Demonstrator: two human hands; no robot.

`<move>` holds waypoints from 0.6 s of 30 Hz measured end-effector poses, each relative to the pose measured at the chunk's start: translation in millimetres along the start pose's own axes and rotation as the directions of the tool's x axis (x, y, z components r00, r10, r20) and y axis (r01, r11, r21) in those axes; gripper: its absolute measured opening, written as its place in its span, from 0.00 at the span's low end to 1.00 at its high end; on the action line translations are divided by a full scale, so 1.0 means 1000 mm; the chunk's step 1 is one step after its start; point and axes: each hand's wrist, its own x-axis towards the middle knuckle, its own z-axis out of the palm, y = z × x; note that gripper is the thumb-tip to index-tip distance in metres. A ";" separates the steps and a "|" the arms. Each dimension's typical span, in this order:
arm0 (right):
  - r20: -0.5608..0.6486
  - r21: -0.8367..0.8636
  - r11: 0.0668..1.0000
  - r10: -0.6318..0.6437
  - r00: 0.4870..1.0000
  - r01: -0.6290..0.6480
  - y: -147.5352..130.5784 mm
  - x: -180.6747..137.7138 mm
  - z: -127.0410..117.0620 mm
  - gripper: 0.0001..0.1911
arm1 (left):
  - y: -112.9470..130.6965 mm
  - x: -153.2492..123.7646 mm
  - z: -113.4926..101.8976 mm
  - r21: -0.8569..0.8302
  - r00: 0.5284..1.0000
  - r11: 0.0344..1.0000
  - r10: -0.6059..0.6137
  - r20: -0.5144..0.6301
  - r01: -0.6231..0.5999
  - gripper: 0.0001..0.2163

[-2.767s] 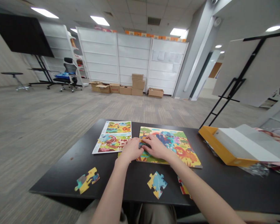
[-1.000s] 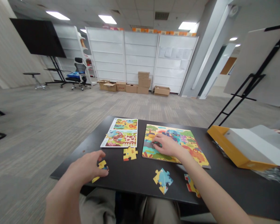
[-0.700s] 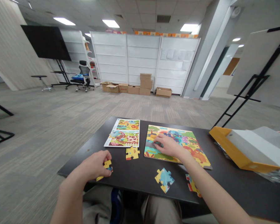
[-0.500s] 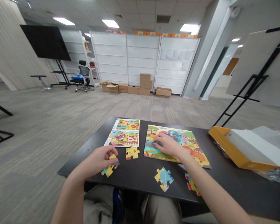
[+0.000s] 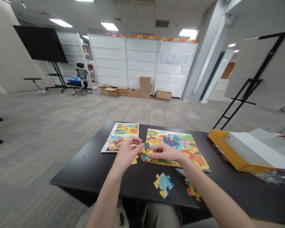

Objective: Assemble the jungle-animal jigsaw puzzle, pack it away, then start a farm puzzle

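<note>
A jigsaw puzzle piece [image 5: 146,153], yellow with dark blue and green parts, is between my two hands at the left front corner of the animal puzzle board [image 5: 175,163]. My left hand [image 5: 129,151] pinches its left side with thumb and fingers. From the other side, my right hand [image 5: 165,152] closes its fingertips on the piece's right edge. Part of the piece is hidden by fingers. Under my left hand a yellow puzzle piece [image 5: 134,160] pokes out on the table. Nearer me lie a blue-and-yellow piece [image 5: 163,184] and a red-and-yellow piece [image 5: 192,189], the latter partly behind my right forearm.
A printed picture sheet [image 5: 127,128] lies left of the board on the dark table [image 5: 90,171]. An orange-and-white open box [image 5: 242,155] stands on the right, with clear plastic wrapping [image 5: 272,178] by it. Beyond are a whiteboard stand [image 5: 247,91] and cardboard boxes [image 5: 144,87].
My left hand has carried the puzzle piece rightward from the table's near left to the board's corner. My right hand has shifted from over the board to that piece. The view has turned slightly.
</note>
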 end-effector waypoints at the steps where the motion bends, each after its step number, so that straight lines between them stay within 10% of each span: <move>1: -0.012 0.002 1.000 0.007 1.000 -0.007 -0.001 -0.001 -0.001 0.24 | 0.000 0.002 0.005 -0.021 1.000 1.000 -0.005 -0.009 0.004 0.16; 12: -0.344 0.031 0.998 -0.045 0.938 0.060 0.005 -0.002 -0.021 0.21 | -0.011 0.017 0.035 -0.007 0.996 1.000 0.024 0.081 -0.023 0.14; 18: -0.682 -0.118 0.992 -0.109 0.723 0.037 -0.001 -0.037 -0.072 0.25 | -0.011 0.014 0.042 0.406 0.983 0.897 0.128 0.134 -0.172 0.14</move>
